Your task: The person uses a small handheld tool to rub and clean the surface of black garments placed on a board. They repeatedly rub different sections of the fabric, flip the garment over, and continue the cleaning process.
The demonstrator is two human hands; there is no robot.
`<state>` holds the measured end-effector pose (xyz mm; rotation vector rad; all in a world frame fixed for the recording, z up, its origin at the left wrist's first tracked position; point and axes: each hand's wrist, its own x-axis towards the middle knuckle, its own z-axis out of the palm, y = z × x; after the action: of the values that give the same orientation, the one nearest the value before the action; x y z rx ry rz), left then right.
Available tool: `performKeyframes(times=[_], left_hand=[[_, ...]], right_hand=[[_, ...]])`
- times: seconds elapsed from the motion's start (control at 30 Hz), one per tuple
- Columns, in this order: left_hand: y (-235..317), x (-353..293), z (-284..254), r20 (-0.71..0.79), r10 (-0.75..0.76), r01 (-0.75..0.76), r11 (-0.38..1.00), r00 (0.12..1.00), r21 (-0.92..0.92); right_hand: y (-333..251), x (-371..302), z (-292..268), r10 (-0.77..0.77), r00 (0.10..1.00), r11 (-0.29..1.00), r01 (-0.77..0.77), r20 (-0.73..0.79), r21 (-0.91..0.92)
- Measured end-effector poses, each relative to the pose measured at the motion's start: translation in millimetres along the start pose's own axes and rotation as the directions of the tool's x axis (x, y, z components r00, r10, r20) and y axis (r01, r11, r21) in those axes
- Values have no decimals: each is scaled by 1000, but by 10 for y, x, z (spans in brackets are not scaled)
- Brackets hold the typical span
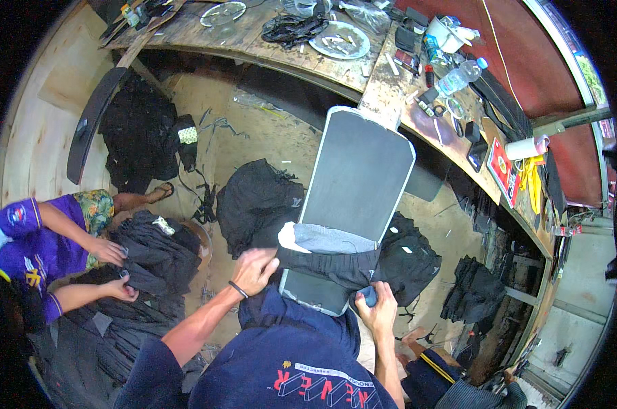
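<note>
In front of me a long dark grey board (359, 177) with a pale rim juts out from the bench. A black garment (329, 264) with a gathered waistband is drawn around the board's near part, its grey lining showing at the opening. My left hand (254, 270), a dark band on its wrist, is closed at the garment's left edge; its fingertips are partly hidden. At the garment's lower right, my right hand (378, 308) is closed around a small rounded blue thing (368, 295), whose kind I cannot make out.
Heaps of black garments (254, 201) lie on the floor on both sides. At left a person in a purple shirt (56, 232) handles dark cloth; another person (451, 385) sits lower right. The wooden bench (247, 31) carries a water bottle (461, 76), a round plate (339, 41) and small tools.
</note>
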<state>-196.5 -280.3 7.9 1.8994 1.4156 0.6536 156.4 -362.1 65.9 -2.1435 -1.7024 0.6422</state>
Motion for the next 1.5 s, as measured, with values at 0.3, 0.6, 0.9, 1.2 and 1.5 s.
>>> performKeyframes(times=[0.3,0.6,0.9,1.2,1.5], left_hand=[[598,1314,292,198,260,-294,941,945,167],[-116,1409,-460,-61,-304,208,771,951,-602],[13,744,-233,-575,-158,227,973,803,50],[280,108,569,253,298,-349,917,921,193],[465,2054,166,-99,122,-92,960,987,263]], right_hand=[[-8,35,-80,-63,998,997,62,22,39],[62,-24,8,6,1000,996,-8,15,89],[108,55,-41,-40,998,993,34,50,116],[225,141,-70,-38,991,988,17,131,155],[248,1371,-282,-54,967,971,109,-248,214]])
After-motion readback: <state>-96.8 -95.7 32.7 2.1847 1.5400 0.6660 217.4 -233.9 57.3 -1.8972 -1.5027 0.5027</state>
